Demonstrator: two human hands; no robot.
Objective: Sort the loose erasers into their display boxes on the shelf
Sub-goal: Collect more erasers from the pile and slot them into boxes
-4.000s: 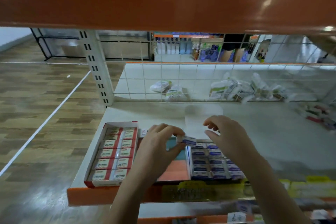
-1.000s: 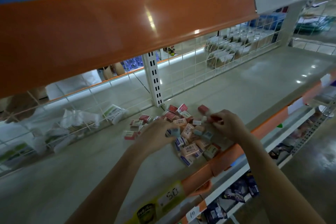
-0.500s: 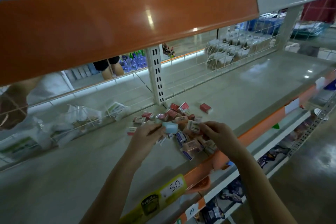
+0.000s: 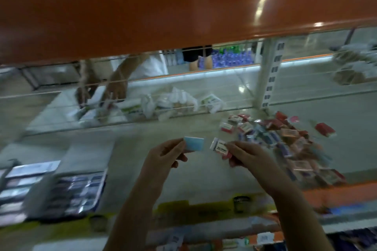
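Two erasers are up mid-frame over the shelf (image 4: 204,177): left hand (image 4: 163,159) pinches a plain light-blue eraser (image 4: 193,144) at its left end, right hand (image 4: 250,158) pinches a white-sleeved eraser (image 4: 220,148) with a red tip, the two close together, not touching. Loose eraser pile (image 4: 285,144) sits right of centre near the right hand; display boxes (image 4: 49,191) lie lower left, heavily blurred, contents unreadable.

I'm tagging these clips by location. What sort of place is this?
Most likely a shop aisle, perhaps a stationery section: an orange-edged shelf with price labels, a pile of packaged erasers, and a display box of stock.
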